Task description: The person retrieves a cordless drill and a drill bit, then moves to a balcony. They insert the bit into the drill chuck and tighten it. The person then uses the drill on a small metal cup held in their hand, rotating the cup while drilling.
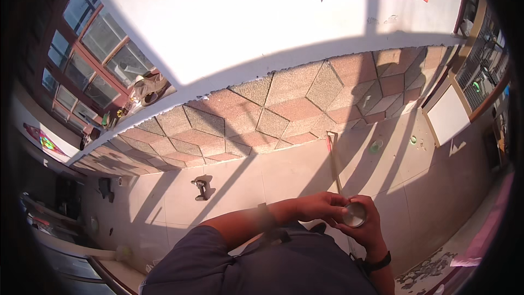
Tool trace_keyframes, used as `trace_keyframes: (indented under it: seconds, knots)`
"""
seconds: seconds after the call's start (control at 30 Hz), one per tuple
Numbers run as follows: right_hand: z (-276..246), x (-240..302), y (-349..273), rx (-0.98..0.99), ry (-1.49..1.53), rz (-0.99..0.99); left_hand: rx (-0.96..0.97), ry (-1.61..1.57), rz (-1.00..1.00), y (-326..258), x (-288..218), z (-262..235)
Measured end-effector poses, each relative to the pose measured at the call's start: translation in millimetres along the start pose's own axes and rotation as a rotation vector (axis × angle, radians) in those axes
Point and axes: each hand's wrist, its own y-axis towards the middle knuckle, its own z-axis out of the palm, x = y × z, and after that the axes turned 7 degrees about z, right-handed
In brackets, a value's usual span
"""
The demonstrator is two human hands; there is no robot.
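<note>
My right hand [371,226] curls round a small round container [354,214] with a pale, shiny circular top, held in front of my body. I cannot make out what kind of container it is. From the left, my left hand [322,206] reaches across, its fingers bent and pressed to the container's left rim. Beyond and partly behind both hands runs a thin pole [334,164], reddish toward its far end, which meets the foot of the wall; the hands hide its middle.
A dark cordless drill [201,189] stands on the sunlit tiled floor [284,177]. A wall with a diamond-patterned lower band [273,123] crosses ahead. Greenish round items [376,146] lie near a framed white panel [448,114] at right. Windows [90,43] are at left.
</note>
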Motion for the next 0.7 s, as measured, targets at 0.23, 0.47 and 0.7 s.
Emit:
trace_keyframes:
  seconds: [0.23, 0.47, 0.7]
  knots:
    - [133.0, 39.4, 84.8, 0.769, 0.003, -0.356, -0.684, -0.173, 0.376, -174.9, 41.1, 23.0]
    - [273.2, 92.5, 59.2, 1.310, -0.119, -0.441, -1.188, 0.100, 0.508, -286.5, 125.0, 75.1]
    - [391.9, 129.5, 29.8, 1.502, -0.127, -0.543, -1.189, -0.332, 0.745, -395.9, 151.9, 96.0]
